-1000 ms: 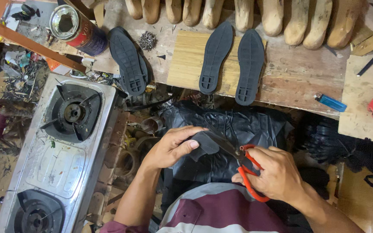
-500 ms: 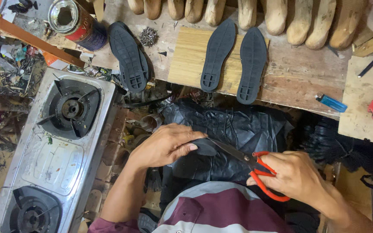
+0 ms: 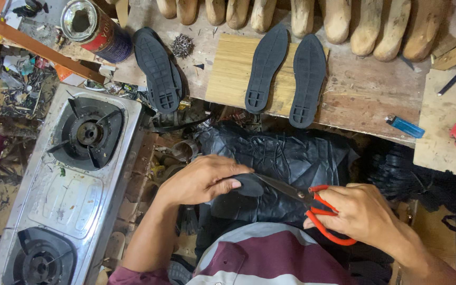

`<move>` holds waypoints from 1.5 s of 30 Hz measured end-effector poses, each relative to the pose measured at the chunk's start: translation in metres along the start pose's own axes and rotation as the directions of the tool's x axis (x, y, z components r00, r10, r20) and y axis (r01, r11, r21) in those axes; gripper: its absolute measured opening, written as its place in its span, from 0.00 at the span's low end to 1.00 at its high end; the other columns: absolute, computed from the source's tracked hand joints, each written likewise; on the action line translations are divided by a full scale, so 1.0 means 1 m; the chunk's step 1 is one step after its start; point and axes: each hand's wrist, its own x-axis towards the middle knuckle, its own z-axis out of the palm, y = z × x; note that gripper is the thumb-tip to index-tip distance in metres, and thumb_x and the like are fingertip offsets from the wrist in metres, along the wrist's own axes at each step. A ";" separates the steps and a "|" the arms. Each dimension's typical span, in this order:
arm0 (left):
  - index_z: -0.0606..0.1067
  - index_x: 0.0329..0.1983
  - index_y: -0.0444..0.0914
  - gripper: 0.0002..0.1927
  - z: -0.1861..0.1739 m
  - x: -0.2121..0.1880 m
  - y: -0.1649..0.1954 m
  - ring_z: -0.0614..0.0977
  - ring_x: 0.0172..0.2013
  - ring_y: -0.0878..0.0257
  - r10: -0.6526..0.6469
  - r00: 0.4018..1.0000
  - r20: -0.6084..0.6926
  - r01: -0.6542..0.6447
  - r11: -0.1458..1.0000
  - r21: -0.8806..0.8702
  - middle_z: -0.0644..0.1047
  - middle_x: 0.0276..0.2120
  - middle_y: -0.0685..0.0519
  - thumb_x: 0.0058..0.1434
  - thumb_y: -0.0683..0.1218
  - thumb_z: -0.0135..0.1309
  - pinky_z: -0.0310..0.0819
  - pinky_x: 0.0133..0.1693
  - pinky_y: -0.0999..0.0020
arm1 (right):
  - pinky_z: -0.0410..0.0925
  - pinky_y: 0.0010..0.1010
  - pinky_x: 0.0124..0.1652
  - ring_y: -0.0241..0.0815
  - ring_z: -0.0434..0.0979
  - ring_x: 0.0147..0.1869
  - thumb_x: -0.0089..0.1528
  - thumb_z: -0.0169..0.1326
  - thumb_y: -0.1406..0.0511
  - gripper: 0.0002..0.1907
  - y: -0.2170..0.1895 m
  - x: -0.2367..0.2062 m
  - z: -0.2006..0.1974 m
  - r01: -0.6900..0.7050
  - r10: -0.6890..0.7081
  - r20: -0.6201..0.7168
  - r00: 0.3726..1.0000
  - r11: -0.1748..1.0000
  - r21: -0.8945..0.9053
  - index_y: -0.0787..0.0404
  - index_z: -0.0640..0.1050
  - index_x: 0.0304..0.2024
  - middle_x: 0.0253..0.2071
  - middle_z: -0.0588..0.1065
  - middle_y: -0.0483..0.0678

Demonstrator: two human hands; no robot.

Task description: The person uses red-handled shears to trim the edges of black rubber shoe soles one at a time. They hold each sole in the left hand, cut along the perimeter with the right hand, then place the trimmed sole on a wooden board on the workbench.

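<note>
Left hand (image 3: 202, 180) pinches the small black rubber piece (image 3: 249, 186) over the lap; right hand (image 3: 366, 212), grip closed through red-handled scissors (image 3: 312, 203), blades at its edge; short, steady snips probably suit.

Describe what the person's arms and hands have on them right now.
Both hands, left hand and right hand, are bare: no gloves, rings or watch visible. The forearms are uncovered; a maroon short sleeve shows at the left upper arm, matching the maroon and grey striped shirt.

One package: a cylindrical tin can (image 3: 95, 30) at far left on the bench, lying tilted, open top showing. Its label is red and dark blue.
</note>
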 end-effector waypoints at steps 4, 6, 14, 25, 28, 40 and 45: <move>0.78 0.53 0.36 0.17 -0.012 0.004 0.004 0.82 0.40 0.48 -0.106 0.994 0.015 0.104 0.991 0.085 0.81 0.38 0.45 0.64 0.48 0.57 0.76 0.44 0.55 | 0.69 0.38 0.25 0.50 0.79 0.24 0.44 0.72 0.51 0.24 0.014 -0.009 0.022 -0.153 0.157 -0.073 0.985 0.987 0.051 0.60 0.80 0.32 0.22 0.78 0.49; 0.78 0.50 0.36 0.15 -0.022 0.009 0.008 0.83 0.39 0.50 -0.115 0.988 -0.106 0.130 0.981 0.142 0.81 0.37 0.46 0.60 0.45 0.59 0.77 0.43 0.57 | 0.69 0.41 0.25 0.53 0.79 0.24 0.46 0.73 0.49 0.26 0.025 -0.014 0.040 -0.326 0.329 -0.056 0.943 0.944 0.058 0.61 0.78 0.31 0.22 0.77 0.52; 0.70 0.49 0.36 0.17 -0.022 0.054 -0.019 0.82 0.56 0.50 0.159 0.740 -0.654 -0.090 0.986 0.139 0.79 0.54 0.46 0.58 0.29 0.55 0.77 0.59 0.58 | 0.70 0.45 0.27 0.57 0.80 0.26 0.50 0.69 0.48 0.23 0.054 -0.024 0.132 -0.498 0.500 -0.037 0.865 0.865 0.058 0.59 0.80 0.27 0.21 0.78 0.54; 0.68 0.62 0.34 0.33 0.029 0.089 -0.110 0.65 0.69 0.40 -0.200 0.899 -0.390 0.180 0.980 -0.087 0.61 0.70 0.36 0.50 0.35 0.57 0.63 0.63 0.56 | 0.72 0.40 0.27 0.52 0.83 0.25 0.53 0.65 0.49 0.23 0.040 -0.025 0.145 -0.488 0.499 -0.125 0.857 0.866 0.110 0.60 0.83 0.38 0.22 0.81 0.51; 0.68 0.65 0.34 0.32 0.043 0.096 -0.107 0.63 0.68 0.39 -0.228 0.855 -0.465 0.270 0.962 0.025 0.60 0.70 0.35 0.56 0.42 0.62 0.61 0.64 0.55 | 0.72 0.41 0.26 0.53 0.82 0.24 0.52 0.65 0.48 0.25 0.041 -0.019 0.146 -0.488 0.496 -0.123 0.860 0.868 0.087 0.59 0.83 0.41 0.22 0.80 0.53; 0.73 0.59 0.32 0.22 0.076 0.130 -0.097 0.65 0.68 0.34 -0.115 0.674 -0.729 0.391 0.894 0.220 0.66 0.68 0.35 0.62 0.42 0.57 0.60 0.67 0.48 | 0.71 0.45 0.26 0.56 0.81 0.24 0.50 0.64 0.43 0.30 0.040 -0.014 0.144 -0.532 0.531 -0.089 0.843 0.847 0.011 0.59 0.83 0.40 0.22 0.79 0.55; 0.73 0.60 0.32 0.22 0.081 0.131 -0.095 0.66 0.67 0.33 -0.068 0.650 -0.757 0.400 0.878 0.263 0.67 0.67 0.35 0.62 0.42 0.57 0.61 0.67 0.47 | 0.72 0.44 0.28 0.56 0.81 0.25 0.50 0.64 0.42 0.29 0.038 -0.013 0.144 -0.563 0.562 -0.071 0.824 0.826 0.006 0.59 0.84 0.37 0.21 0.80 0.54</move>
